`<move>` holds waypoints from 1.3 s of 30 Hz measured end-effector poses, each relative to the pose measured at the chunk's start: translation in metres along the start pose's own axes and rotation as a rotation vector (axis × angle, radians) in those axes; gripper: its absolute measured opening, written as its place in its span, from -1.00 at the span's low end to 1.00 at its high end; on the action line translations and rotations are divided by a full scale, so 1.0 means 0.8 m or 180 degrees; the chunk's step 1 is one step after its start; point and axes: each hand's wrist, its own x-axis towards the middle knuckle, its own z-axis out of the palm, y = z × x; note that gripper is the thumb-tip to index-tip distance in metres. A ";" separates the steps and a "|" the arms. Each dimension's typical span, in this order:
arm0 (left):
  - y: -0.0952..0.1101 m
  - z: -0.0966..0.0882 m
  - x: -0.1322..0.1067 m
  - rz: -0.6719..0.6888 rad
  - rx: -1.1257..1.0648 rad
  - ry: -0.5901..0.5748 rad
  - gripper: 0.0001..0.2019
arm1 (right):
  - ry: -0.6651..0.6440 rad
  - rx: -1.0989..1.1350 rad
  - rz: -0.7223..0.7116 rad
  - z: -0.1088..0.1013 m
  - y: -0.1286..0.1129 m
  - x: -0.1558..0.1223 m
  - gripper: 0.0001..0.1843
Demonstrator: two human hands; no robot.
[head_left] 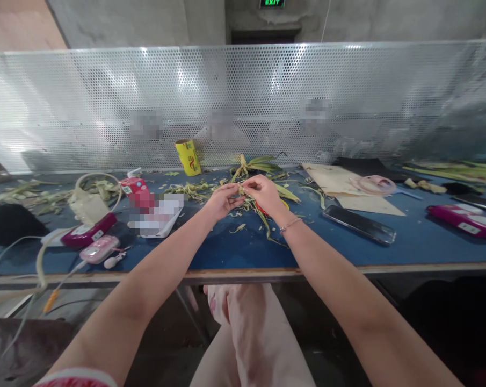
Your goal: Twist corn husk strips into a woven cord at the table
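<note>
My left hand (225, 200) and my right hand (262, 192) meet over the middle of the blue table. Between their fingertips is a small yellowish plant piece (241, 190), mostly covered by the fingers, so its exact kind is unclear. Both hands are closed on it in a pinch. Just behind them lies a pale stalk with long green leaves (262, 161). Dry, stringy plant scraps (192, 188) are scattered around and under the hands. Something red and yellow shows partly beneath my right hand.
A yellow can-shaped container (188, 157) stands behind, near the perforated metal screen (251, 107). Leftward are a red carton (137, 189), a white box (164, 215), a pink case (100, 249) and cables. Rightward lie a phone (359, 224), cardboard (331, 180) and a magenta device (464, 221).
</note>
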 end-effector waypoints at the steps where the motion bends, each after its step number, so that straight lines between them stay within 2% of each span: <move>1: 0.000 0.000 0.000 0.0007 0.0018 0.0004 -0.88 | 0.0011 -0.0019 0.0004 0.000 0.000 0.000 -0.91; 9: -0.002 -0.002 0.004 0.0116 -0.0098 -0.0085 -0.94 | 0.0067 0.0108 0.0223 -0.001 -0.006 0.000 -0.89; 14: -0.004 -0.003 0.005 0.0178 -0.0054 -0.0067 -0.91 | 0.0052 0.0149 0.0303 -0.001 -0.008 0.000 -0.88; 21: -0.005 -0.004 0.005 0.0191 -0.0079 -0.0162 -0.90 | 0.0044 0.0118 0.0225 -0.001 -0.007 0.001 -0.86; 30: -0.008 -0.004 0.007 0.0137 -0.0240 -0.0084 -0.94 | 0.0023 -0.0097 -0.0004 0.001 -0.006 0.001 -0.87; 39: -0.008 0.005 0.001 0.0079 -0.0262 0.0066 -0.90 | 0.0262 -0.0338 -0.0005 0.001 -0.011 0.002 -0.86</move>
